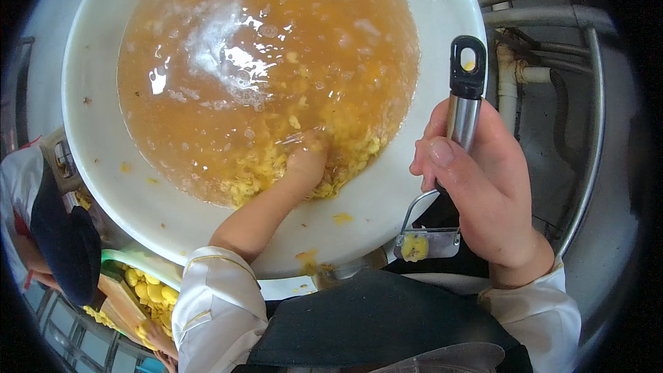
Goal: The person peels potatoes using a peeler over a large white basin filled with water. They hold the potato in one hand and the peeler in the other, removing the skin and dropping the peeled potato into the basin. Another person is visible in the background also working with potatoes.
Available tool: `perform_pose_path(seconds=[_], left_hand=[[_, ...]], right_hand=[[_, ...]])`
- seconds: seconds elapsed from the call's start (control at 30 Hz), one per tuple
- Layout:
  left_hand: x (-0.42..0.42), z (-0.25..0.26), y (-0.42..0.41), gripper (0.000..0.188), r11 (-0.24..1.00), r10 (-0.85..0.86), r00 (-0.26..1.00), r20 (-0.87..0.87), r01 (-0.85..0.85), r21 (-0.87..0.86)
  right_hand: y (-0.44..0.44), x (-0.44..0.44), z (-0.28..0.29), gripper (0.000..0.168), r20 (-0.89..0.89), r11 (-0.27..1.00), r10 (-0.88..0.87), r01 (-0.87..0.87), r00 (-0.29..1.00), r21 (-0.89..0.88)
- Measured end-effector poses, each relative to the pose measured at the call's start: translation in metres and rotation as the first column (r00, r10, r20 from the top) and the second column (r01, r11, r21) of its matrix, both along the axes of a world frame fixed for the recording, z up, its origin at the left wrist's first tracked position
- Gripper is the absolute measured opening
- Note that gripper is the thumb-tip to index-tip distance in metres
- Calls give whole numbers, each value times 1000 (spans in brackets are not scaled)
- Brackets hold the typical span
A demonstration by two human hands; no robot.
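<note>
My left hand (306, 158) is sunk to about the wrist in cloudy amber water (342, 72), at the near side of a large white round tub (93, 129). Pale yellow shreds or slices (248, 186), possibly potato, gather around it. Water and bits hide its fingers, so its grip does not show. Raised over the tub's right rim, my right hand (481, 181) grips a kitchen hand tool (462, 119) with a black and steel handle. At the tool's lower end, a wire frame carries a flat metal plate with a yellow piece (414, 247) stuck to it.
Steel rails (598, 140) and pipes (507, 77) run along the right. At lower left, a co-worker's hand (155, 336) is by a wooden board (121, 300) and peeled yellow pieces (155, 292). My dark apron (383, 316) lies close to the tub.
</note>
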State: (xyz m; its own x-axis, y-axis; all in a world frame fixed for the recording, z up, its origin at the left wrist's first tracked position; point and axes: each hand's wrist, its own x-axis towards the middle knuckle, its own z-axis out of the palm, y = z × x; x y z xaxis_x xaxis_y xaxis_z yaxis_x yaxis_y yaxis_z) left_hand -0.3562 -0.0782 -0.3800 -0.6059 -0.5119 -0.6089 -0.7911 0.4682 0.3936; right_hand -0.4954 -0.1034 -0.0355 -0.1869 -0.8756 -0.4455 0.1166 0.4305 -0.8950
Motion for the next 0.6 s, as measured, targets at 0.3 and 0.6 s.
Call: perform_pose_path(seconds=[0.3,0.6], left_hand=[[-22,65,-34,43,978,-189,982,-23,186,-95],[-79,28,-40,59,831,-35,995,-91,80,551]], right_hand=[[6,-8,2,23,-2,1000,8,-8,1000,6],[4,-8,1,19,-19,1000,12,-12,1000,8]])
